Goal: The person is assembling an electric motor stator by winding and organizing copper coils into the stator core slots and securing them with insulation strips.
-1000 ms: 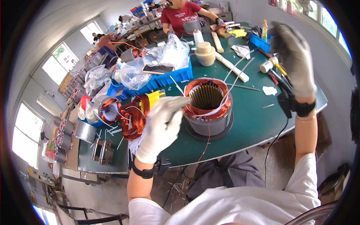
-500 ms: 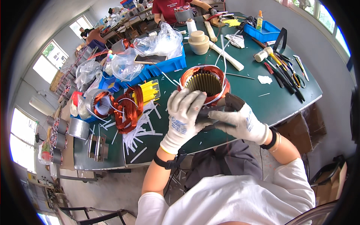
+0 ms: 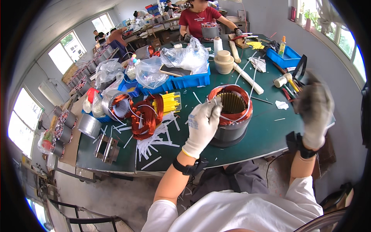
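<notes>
Standing toward the near edge of the green table [image 3: 266,129], the grey stator [image 3: 232,133] already wears its copper winding [image 3: 242,94]! Right hand [image 3: 315,110] blurs, grip unreadable; left hand [image 3: 203,125] bunches fingertips at the left rim, hold unclear. White leads [image 3: 255,77] stick up, apparently unfinished, and the right hand's swung rightward, away from the stator.

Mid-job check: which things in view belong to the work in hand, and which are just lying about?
In the work:
copper-wound stator
left hand, at the stator's rim
right hand, blurred, away from the stator
probably the loose copper coils

Apparently just lying about:
smartphone
clear plastic bag
orange-capped bottle
white scrap
</notes>
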A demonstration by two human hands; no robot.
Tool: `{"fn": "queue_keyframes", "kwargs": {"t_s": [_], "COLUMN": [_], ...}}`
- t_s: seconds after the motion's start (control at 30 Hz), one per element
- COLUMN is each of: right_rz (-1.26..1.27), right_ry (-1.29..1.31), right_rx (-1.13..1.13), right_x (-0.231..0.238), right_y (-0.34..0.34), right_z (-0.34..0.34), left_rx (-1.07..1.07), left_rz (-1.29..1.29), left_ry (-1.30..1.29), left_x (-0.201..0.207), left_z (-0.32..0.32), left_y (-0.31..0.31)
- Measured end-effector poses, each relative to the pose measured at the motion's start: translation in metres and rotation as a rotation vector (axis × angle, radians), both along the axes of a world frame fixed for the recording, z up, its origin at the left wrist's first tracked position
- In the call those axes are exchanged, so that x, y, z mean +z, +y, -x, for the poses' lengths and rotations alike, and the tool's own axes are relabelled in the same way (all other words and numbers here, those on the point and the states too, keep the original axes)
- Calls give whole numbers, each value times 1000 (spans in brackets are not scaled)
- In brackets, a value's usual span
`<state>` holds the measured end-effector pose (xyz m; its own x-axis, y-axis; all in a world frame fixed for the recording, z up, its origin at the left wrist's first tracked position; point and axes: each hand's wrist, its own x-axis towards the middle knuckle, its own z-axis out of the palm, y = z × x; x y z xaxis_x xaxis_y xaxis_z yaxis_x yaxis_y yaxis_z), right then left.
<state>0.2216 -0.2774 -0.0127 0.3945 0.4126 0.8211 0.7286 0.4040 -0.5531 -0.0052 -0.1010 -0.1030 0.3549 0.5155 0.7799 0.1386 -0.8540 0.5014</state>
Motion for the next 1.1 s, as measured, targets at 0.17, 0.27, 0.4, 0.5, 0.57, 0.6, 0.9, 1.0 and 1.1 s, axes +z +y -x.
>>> {"fn": "queue_keyframes", "kwargs": {"t_s": [0.17, 0.27, 0.4, 0.5, 0.57, 0.6, 0.9, 1.0, 1.1], "right_rz": [-658, 85, 856, 968, 1113, 1344, 978, 899, 929], "right_ry": [433, -19, -154, -506, -506, -474, -836, -759, -626], "right_rx": [26, -479, -227, -299, -296, -310, -246, -191, -134], "right_x": [-6, -68, -144, -170, -173, -173, -201, -201, -180], "right_y": [-51, -63, -37, -7, 18, 28, 67, 61, 48], "right_z": [-51, -64, -102, -120, -133, -137, -161, -159, -139], "left_rx": [156, 211, 499, 557, 591, 634, 666, 696, 720], "left_rz": [135, 385, 442, -11, -95, -113, -79, -52, -57], "left_ry": [68, -113, 189, 440, 540, 675, 459, 443, 448], "left_x": [-26, -58, -96, -116, -125, -127, -124, -126, -125], "left_z": [69, 119, 159, 157, 146, 142, 146, 147, 148], "left_y": [-32, -37, -37, -34, -32, -32, -28, -28, -29]}}
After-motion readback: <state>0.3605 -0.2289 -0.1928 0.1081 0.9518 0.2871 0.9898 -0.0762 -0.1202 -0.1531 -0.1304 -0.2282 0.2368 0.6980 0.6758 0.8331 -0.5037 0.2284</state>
